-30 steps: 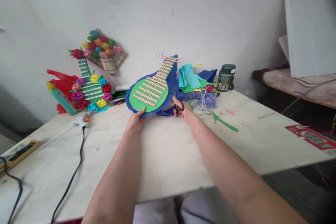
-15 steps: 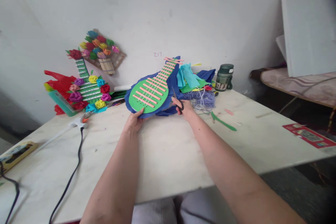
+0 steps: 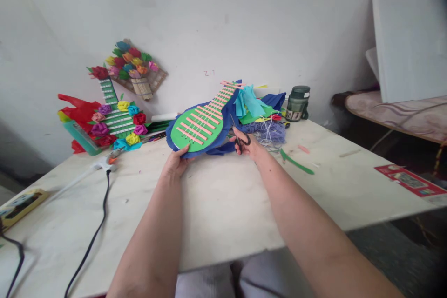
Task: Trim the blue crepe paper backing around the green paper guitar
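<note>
My left hand (image 3: 177,160) grips the lower rim of a green paper lute (image 3: 179,123), its thumb on the front and its fingers behind. Pink strips and white strings cross the lute's face. Dark blue crepe paper (image 3: 228,125) backs it and sticks out around the edge. Black-handled scissors (image 3: 243,142) are in my right hand (image 3: 249,145), beside the lute's right side, with the blades pointing up at the blue paper. Whether the blades touch the paper I cannot tell.
A flower-decked green lute (image 3: 120,121) and a glue bottle (image 3: 82,136) stand at left, near a glue gun (image 3: 105,163) with its cable. Purple yarn (image 3: 268,131), a dark flask (image 3: 298,103) and a green scrap (image 3: 296,163) lie or stand to the right.
The lute's neck has tipped down a little and leans slightly further right. My right hand has shifted slightly right with the scissors, whose handles look wider apart.
</note>
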The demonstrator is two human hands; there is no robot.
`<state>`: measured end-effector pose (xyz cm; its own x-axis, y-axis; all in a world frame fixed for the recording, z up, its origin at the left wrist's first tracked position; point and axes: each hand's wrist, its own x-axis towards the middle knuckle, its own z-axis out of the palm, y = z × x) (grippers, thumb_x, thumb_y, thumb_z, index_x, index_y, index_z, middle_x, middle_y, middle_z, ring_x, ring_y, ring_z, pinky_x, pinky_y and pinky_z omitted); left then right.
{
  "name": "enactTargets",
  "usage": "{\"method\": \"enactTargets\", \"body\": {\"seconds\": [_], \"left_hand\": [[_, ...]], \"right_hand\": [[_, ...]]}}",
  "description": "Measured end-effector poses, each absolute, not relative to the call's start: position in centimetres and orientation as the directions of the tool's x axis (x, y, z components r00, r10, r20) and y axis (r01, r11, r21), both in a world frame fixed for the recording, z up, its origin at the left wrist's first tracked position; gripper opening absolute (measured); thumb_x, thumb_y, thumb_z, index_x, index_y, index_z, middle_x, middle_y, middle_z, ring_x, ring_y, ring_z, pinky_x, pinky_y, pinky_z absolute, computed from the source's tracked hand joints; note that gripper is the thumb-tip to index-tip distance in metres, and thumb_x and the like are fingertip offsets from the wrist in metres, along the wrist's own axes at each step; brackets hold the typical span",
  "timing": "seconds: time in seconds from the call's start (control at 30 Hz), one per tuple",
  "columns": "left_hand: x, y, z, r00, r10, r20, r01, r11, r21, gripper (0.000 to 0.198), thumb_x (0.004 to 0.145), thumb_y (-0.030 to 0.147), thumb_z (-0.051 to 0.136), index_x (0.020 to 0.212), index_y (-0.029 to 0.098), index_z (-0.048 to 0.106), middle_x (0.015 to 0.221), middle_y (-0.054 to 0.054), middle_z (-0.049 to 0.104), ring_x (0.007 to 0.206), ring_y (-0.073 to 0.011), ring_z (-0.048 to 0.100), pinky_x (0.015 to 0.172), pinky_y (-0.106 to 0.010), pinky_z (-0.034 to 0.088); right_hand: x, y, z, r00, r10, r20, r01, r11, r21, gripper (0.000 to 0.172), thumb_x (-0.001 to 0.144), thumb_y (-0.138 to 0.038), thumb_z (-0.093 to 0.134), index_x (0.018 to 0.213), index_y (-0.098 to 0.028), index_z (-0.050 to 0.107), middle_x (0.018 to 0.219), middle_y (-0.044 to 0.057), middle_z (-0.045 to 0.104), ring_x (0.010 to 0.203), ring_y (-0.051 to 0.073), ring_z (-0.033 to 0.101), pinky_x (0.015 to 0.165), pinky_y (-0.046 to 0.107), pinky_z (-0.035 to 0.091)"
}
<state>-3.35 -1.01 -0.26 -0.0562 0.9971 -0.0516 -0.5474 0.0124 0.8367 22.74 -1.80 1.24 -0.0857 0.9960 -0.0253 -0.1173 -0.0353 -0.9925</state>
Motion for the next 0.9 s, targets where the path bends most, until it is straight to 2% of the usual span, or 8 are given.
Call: {"method": "enactTargets", "body": {"seconds": [0.17,0.4,0.53,0.73,0.9], "left_hand": [[-3.3,-1.2,-0.1,-0.038,0.998,-0.058,-0.528,0.029,0.848,0.034,0.071,0.000,0.061,0.104,0.010,0.062,0.072,-0.006,0.069,0.047,-0.0154,0.062,0.039,-0.024,0.054],[-3.3,-1.4,0.1,-0.035,0.997,-0.071,-0.547,0.040,0.836,0.033,0.070,-0.002,0.060,0.100,0.010,0.062,0.073,-0.006,0.069,0.050,-0.0156,0.063,0.038,-0.023,0.054],[-3.2,-1.5,0.2,-0.044,0.997,-0.056,-0.558,0.022,0.830,0.031,0.070,-0.003,0.059,0.098,0.009,0.062,0.072,-0.005,0.069,0.048,-0.0157,0.062,0.036,-0.024,0.054],[-3.2,-1.4,0.1,-0.045,0.998,-0.050,-0.563,0.016,0.826,0.030,0.070,-0.004,0.059,0.097,0.009,0.062,0.074,-0.005,0.070,0.049,-0.0154,0.063,0.039,-0.024,0.055],[-3.2,-1.3,0.0,-0.047,0.998,-0.038,-0.561,0.005,0.828,0.030,0.070,-0.004,0.060,0.096,0.010,0.061,0.075,-0.004,0.070,0.051,-0.0158,0.064,0.039,-0.024,0.055]], "right_hand": [[23.0,-1.2,0.6,-0.172,0.983,-0.063,-0.132,-0.086,-0.987,0.059,0.075,-0.068,0.052,0.081,-0.010,0.062,0.049,0.003,0.057,0.037,0.010,0.053,0.025,0.017,0.018],[23.1,-1.1,0.3,-0.197,0.977,0.084,-0.259,0.031,-0.966,0.055,0.076,-0.066,0.052,0.081,-0.011,0.061,0.049,0.002,0.057,0.037,0.010,0.053,0.027,0.017,0.019],[23.0,-1.4,0.5,-0.154,0.981,0.120,-0.233,0.082,-0.969,0.051,0.075,-0.061,0.058,0.080,-0.010,0.063,0.049,0.002,0.058,0.036,0.009,0.053,0.028,0.017,0.020],[22.6,-1.5,0.7,-0.032,0.997,0.064,-0.133,0.059,-0.989,0.048,0.074,-0.056,0.062,0.079,-0.009,0.065,0.044,0.001,0.055,0.033,0.008,0.050,0.028,0.017,0.024],[22.2,-1.9,1.3,0.027,0.998,0.049,-0.130,0.052,-0.990,0.044,0.073,-0.054,0.063,0.076,-0.010,0.065,0.041,-0.002,0.052,0.030,0.006,0.045,0.031,0.017,0.031]]}}
